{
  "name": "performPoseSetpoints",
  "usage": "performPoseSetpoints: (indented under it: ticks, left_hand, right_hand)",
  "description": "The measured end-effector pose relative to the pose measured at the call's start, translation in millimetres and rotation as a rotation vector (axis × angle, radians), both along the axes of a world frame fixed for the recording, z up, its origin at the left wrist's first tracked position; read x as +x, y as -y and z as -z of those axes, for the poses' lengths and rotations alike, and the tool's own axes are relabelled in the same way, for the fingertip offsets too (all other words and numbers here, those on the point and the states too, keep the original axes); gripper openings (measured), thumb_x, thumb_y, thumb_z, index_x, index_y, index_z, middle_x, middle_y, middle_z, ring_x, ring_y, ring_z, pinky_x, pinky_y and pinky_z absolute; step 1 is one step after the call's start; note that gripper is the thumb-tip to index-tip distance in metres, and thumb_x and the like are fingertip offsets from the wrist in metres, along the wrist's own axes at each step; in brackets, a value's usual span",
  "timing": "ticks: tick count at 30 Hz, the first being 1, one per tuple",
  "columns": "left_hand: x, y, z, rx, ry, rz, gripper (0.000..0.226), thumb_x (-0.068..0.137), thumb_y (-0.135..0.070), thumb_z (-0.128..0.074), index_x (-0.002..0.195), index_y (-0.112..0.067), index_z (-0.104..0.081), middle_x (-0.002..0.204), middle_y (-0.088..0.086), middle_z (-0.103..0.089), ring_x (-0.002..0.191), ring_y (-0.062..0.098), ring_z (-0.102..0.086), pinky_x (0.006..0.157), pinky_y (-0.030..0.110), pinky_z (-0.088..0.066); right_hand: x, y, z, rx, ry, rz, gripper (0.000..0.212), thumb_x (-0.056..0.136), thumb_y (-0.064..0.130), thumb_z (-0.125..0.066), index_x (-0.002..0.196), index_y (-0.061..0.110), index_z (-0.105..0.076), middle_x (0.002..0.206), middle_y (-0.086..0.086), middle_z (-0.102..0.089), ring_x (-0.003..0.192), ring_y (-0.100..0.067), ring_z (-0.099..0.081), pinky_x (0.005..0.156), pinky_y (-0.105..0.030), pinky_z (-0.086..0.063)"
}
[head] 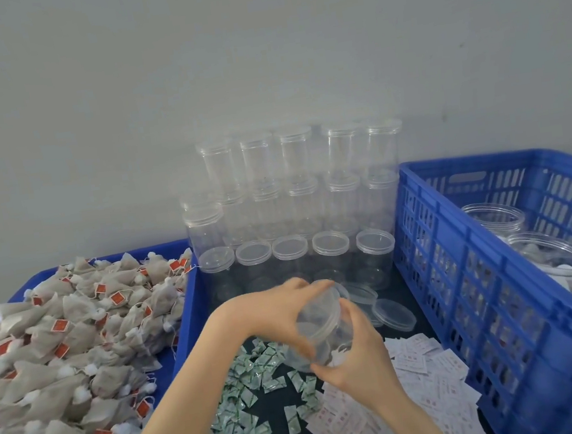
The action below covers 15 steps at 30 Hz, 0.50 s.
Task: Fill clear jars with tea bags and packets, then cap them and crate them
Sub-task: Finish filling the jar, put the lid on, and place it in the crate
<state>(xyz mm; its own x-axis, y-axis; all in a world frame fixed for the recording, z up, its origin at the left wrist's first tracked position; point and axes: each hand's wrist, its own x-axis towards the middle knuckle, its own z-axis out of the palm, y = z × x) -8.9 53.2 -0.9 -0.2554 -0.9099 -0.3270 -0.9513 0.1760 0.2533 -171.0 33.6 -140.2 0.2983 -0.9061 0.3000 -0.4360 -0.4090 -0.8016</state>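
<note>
Jar — in both hands' fingers

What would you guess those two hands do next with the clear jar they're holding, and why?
Probably lift the lid off. The left hand grips the lid at the top of the jar, the right hand holds its body, and the jar looks nearly empty, with tea bags waiting alongside.
</note>
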Motion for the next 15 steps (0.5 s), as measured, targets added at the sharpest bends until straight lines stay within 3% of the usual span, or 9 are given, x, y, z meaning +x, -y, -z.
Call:
performPoseSetpoints:
  ticks: [3,5,6,7,8,9,10,12,15]
  left_hand:
    - [-4,2,5,-0.125,0.063,-0.132,0.09,0.063,-0.079,-0.06,0.139,-0.04,-0.032,0.119,-0.004,-0.055,0.104,0.018,-0.057,0.084,0.037,-0.051]
    - [-5,3,10,-0.134,0.159,-0.252,0.104,0.062,-0.094,-0.036,0.146,-0.033,-0.028,0.109,-0.002,-0.063,0.099,0.019,-0.063,0.08,0.036,-0.048]
    - [-4,3,13,-0.111,0.17,-0.275,0.11,0.062,-0.097,-0.03,0.151,-0.034,-0.015,0.118,0.003,-0.063,0.109,0.022,-0.061,0.085,0.038,-0.046]
    - [-3,3,13,-0.075,0.141,-0.27,0.111,0.063,-0.096,-0.032,0.152,-0.036,0.0,0.139,0.008,-0.051,0.126,0.025,-0.051,0.096,0.042,-0.042]
    - [-1,2,12,-0.038,0.078,-0.224,0.112,0.066,-0.09,-0.043,0.15,-0.04,0.011,0.157,0.008,-0.025,0.14,0.025,-0.035,0.106,0.044,-0.036]
    - [0,0,9,-0.01,0.011,-0.142,0.117,0.068,-0.08,-0.058,0.148,-0.042,0.018,0.162,0.0,-0.001,0.146,0.021,-0.021,0.112,0.044,-0.031]
    - [1,-2,6,0.014,-0.023,-0.052,0.121,0.069,-0.066,-0.071,0.147,-0.044,0.019,0.161,-0.009,0.009,0.146,0.016,-0.015,0.114,0.042,-0.029]
    - [1,-3,5,0.002,0.01,0.042,0.117,0.068,-0.051,-0.08,0.15,-0.044,0.004,0.157,-0.01,-0.011,0.141,0.015,-0.024,0.11,0.039,-0.035]
    - [-4,-1,9,-0.086,0.107,-0.11,0.104,0.059,-0.079,-0.063,0.147,-0.04,-0.022,0.138,-0.002,-0.047,0.122,0.022,-0.049,0.097,0.04,-0.045]
  right_hand:
    - [1,-2,3,0.0,-0.016,-0.02,0.099,0.051,0.059,-0.074,0.139,0.044,-0.031,0.131,0.034,-0.043,0.121,0.004,-0.046,0.102,-0.03,-0.045]
    - [2,-5,4,-0.031,-0.032,-0.025,0.095,0.051,0.059,-0.071,0.132,0.06,-0.021,0.125,0.048,-0.034,0.117,0.012,-0.041,0.099,-0.02,-0.039]
    - [2,-6,3,-0.035,-0.04,-0.029,0.094,0.051,0.059,-0.07,0.127,0.067,-0.015,0.123,0.05,-0.032,0.116,0.015,-0.04,0.097,-0.017,-0.037]
    - [3,-7,2,-0.031,-0.041,-0.031,0.092,0.051,0.059,-0.069,0.122,0.072,-0.013,0.122,0.05,-0.032,0.116,0.016,-0.04,0.095,-0.014,-0.036]
    - [3,-6,1,-0.024,-0.037,-0.029,0.092,0.05,0.058,-0.07,0.121,0.074,-0.014,0.122,0.049,-0.035,0.116,0.016,-0.04,0.093,-0.014,-0.037]
    - [3,-6,1,-0.02,-0.031,-0.027,0.093,0.05,0.059,-0.071,0.124,0.071,-0.016,0.123,0.046,-0.037,0.117,0.015,-0.042,0.094,-0.015,-0.039]
    - [3,-5,2,-0.014,-0.025,-0.028,0.096,0.05,0.06,-0.072,0.131,0.063,-0.021,0.125,0.041,-0.038,0.119,0.011,-0.043,0.097,-0.02,-0.042]
    - [3,-3,4,-0.007,-0.02,-0.038,0.099,0.051,0.061,-0.073,0.138,0.048,-0.028,0.129,0.035,-0.04,0.122,0.003,-0.046,0.1,-0.024,-0.043]
    - [3,-5,7,-0.015,-0.03,-0.061,0.093,0.054,0.054,-0.074,0.136,0.049,-0.03,0.129,0.031,-0.046,0.12,0.001,-0.049,0.1,-0.027,-0.046]
